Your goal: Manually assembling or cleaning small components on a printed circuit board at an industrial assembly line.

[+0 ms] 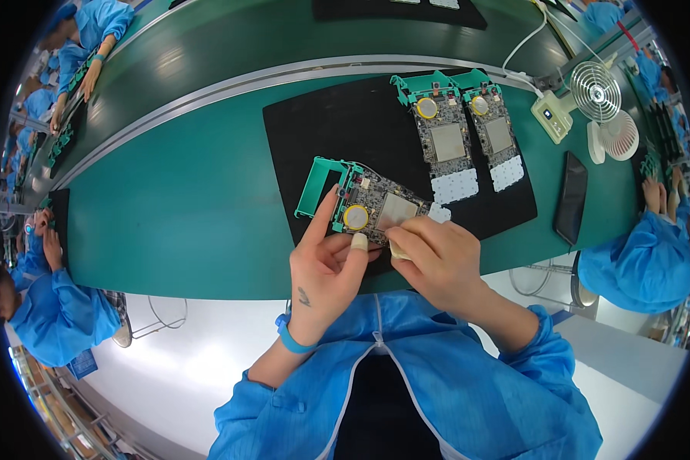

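Observation:
My left hand grips the near left edge of a circuit board in a green plastic frame, thumb near its round yellow coin cell. That board lies tilted on a black mat. My right hand presses on the board's lower right end, fingers curled over its white keypad part, with a pale finger cot showing. Two more boards of the same kind lie side by side farther back on the mat.
The mat rests on a green bench beside a dark conveyor belt. A small white fan, a white box with a cable and a dark phone sit right. People in blue coats work left and right.

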Action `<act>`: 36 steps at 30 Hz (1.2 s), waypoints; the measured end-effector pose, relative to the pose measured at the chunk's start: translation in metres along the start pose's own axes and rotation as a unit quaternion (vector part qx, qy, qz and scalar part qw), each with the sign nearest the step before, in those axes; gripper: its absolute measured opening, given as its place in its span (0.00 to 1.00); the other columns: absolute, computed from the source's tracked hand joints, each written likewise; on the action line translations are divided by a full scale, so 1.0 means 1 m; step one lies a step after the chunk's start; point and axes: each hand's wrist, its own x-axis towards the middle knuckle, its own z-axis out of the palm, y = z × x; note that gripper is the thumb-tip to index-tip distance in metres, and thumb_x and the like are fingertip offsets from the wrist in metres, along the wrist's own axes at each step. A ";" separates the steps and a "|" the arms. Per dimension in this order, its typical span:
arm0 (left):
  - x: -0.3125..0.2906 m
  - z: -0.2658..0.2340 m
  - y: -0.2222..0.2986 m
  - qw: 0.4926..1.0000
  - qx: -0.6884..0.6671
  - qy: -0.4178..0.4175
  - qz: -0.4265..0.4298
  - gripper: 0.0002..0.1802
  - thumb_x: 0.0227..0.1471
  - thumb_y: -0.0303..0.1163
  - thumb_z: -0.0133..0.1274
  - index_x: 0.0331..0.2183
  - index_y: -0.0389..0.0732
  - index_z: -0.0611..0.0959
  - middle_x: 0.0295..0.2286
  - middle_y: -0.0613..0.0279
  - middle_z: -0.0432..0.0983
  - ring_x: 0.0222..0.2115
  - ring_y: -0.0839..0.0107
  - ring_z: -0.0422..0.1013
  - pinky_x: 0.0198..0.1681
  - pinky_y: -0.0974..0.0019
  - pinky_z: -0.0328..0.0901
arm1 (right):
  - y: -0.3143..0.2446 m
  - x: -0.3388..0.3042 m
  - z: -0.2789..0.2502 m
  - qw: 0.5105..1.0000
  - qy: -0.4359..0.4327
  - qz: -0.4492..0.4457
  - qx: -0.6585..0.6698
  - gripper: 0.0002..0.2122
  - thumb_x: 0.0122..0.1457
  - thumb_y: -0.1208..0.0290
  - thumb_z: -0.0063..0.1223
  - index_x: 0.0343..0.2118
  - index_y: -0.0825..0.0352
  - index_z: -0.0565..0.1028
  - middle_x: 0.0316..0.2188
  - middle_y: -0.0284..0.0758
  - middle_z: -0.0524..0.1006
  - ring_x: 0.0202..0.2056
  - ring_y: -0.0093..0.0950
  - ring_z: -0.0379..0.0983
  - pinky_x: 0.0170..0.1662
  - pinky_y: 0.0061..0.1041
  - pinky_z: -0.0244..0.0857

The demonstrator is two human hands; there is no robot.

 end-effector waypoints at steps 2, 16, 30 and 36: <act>0.003 0.003 0.002 1.000 0.004 -0.010 0.004 0.34 0.52 0.15 0.43 0.60 0.33 0.53 0.39 0.46 0.75 0.38 0.67 0.75 0.41 0.69 0.72 | 0.001 -0.002 0.001 1.000 0.004 0.001 -0.003 0.16 0.38 0.74 0.63 0.34 0.66 0.75 0.28 0.30 0.73 0.22 0.24 0.70 0.23 0.22 0.60; 0.009 0.008 0.000 0.999 -0.040 0.001 -0.023 0.40 0.45 0.13 0.46 0.59 0.36 0.53 0.42 0.47 0.73 0.38 0.67 0.75 0.40 0.71 0.72 | -0.011 -0.006 -0.003 0.976 -0.005 0.152 0.153 0.16 0.45 0.79 0.57 0.40 0.67 0.72 0.29 0.36 0.74 0.26 0.33 0.75 0.26 0.26 0.68; 0.014 0.000 -0.003 0.999 0.005 -0.037 0.004 0.37 0.48 0.14 0.43 0.60 0.36 0.52 0.44 0.47 0.71 0.35 0.73 0.74 0.36 0.76 0.70 | -0.005 0.013 0.000 0.983 -0.149 0.100 0.039 0.10 0.51 0.69 0.54 0.34 0.63 0.67 0.10 0.33 0.69 0.12 0.31 0.70 0.15 0.29 0.60; 0.012 0.000 -0.002 0.999 -0.027 -0.046 -0.012 0.37 0.50 0.14 0.43 0.60 0.37 0.51 0.45 0.46 0.70 0.37 0.69 0.75 0.40 0.72 0.71 | 0.007 0.009 -0.001 0.984 -0.145 0.072 0.079 0.10 0.48 0.72 0.54 0.34 0.64 0.68 0.11 0.34 0.69 0.13 0.33 0.70 0.16 0.29 0.60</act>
